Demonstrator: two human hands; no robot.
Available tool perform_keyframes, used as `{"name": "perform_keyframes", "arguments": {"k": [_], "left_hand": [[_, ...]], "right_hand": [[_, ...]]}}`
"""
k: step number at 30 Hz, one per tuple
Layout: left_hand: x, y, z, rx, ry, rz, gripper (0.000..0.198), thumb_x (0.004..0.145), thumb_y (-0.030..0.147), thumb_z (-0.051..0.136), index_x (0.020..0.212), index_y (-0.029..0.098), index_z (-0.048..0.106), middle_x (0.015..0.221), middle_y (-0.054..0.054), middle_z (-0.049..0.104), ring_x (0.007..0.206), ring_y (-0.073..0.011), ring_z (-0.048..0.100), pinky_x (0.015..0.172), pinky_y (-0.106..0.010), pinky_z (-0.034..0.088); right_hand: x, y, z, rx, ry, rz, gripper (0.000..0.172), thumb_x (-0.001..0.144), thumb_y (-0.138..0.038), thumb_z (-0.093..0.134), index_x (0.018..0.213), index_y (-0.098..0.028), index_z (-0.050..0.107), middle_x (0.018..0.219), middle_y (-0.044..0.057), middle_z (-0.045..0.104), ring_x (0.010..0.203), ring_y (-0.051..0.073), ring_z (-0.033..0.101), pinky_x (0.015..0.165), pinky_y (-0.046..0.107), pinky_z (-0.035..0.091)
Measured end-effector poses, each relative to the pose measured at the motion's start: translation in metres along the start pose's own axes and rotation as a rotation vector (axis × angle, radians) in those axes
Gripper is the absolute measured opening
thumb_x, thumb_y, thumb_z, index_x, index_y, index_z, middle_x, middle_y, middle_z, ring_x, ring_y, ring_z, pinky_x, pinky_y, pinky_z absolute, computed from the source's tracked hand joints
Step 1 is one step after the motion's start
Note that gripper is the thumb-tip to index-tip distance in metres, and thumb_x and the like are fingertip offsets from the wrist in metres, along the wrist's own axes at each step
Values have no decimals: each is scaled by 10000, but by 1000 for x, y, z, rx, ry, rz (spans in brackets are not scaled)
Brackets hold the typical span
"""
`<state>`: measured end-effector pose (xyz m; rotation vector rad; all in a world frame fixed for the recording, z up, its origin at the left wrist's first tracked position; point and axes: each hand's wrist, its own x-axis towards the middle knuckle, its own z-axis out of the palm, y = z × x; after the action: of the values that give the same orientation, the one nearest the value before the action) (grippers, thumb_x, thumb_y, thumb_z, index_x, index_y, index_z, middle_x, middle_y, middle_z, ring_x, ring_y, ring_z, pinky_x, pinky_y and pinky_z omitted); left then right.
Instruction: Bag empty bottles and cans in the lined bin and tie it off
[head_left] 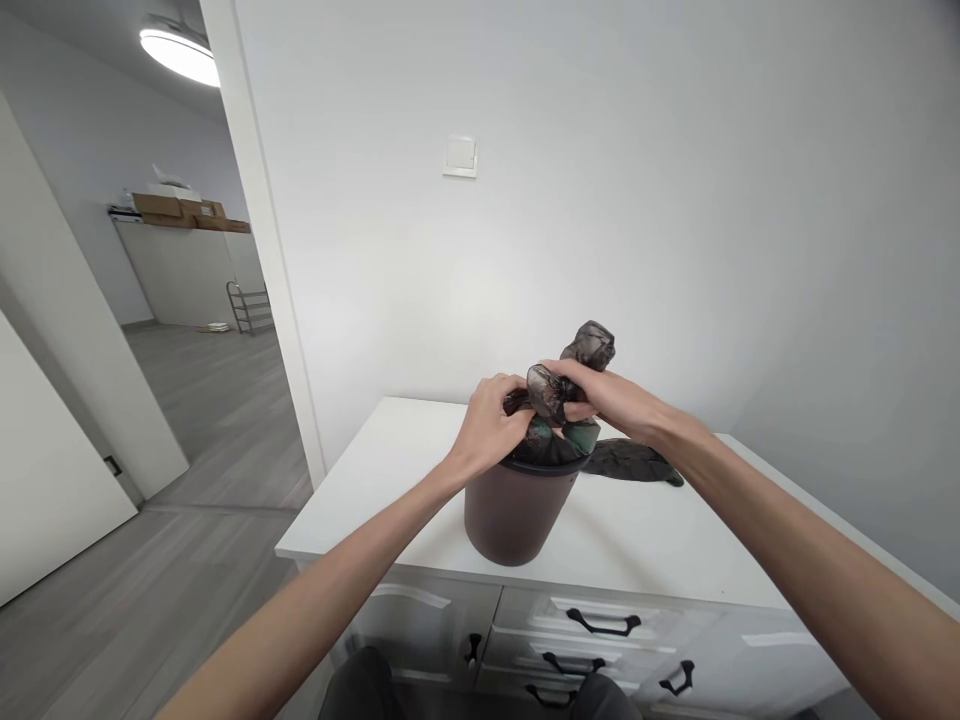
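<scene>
White cabinet top [637, 540], brown bin [517, 515], crumpled black plastic [630, 460].

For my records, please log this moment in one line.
left hand, right hand: holding black plastic bag; place: atop brown bin; support: white cabinet

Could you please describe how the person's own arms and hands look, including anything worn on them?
The left hand and right hand are bare, without gloves. Both slender forearms are uncovered as far as the picture shows; no sleeve is visible. I see no watch, bracelet or marking on either wrist, and no ring on the fingers that show.
</scene>
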<state>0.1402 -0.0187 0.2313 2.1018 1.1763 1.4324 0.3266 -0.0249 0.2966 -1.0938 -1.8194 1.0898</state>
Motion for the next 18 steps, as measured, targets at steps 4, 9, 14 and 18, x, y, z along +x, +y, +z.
{"name": "perform_keyframes", "arguments": {"k": [4, 9, 14, 18], "left_hand": [[-1, 0, -1, 9, -23, 2, 207, 840, 114, 557, 859, 243, 718, 1021, -40, 727, 1096, -264, 622, 1010, -404, 492], [3, -2, -1, 40, -136, -26, 251, 918, 177, 502, 796, 248, 710, 1050, -56, 705, 1123, -275, 620, 1027, -430, 475], [0, 2, 1, 28, -116, -75, 251, 958, 208, 438, 775, 235, 609, 1021, -61, 659, 1096, -264, 603, 1026, -426, 477], [-7, 8, 1, 6, -152, -21, 277, 997, 292, 426, 745, 238, 527, 942, -46, 642, 1045, -253, 569, 971, -393, 490]], "right_hand": [[-10, -8, -16, -299, -198, -131, 426, 896, -564, 703, 627, -253, 590, 625, -4, 570, 676, 199, 527, 717, 345, 477], [-7, 12, -37, -421, -236, -277, 164, 897, -345, 643, 949, -248, 765, 793, -9, 727, 717, 191, 616, 734, 330, 499], [2, 40, -24, -508, 134, -424, 367, 760, -89, 588, 1064, -271, 684, 822, -33, 763, 742, 201, 706, 710, 308, 503], [9, 51, 1, -560, 452, -650, 234, 828, -70, 577, 957, -250, 653, 965, 28, 772, 826, 214, 717, 740, 328, 522]]}}
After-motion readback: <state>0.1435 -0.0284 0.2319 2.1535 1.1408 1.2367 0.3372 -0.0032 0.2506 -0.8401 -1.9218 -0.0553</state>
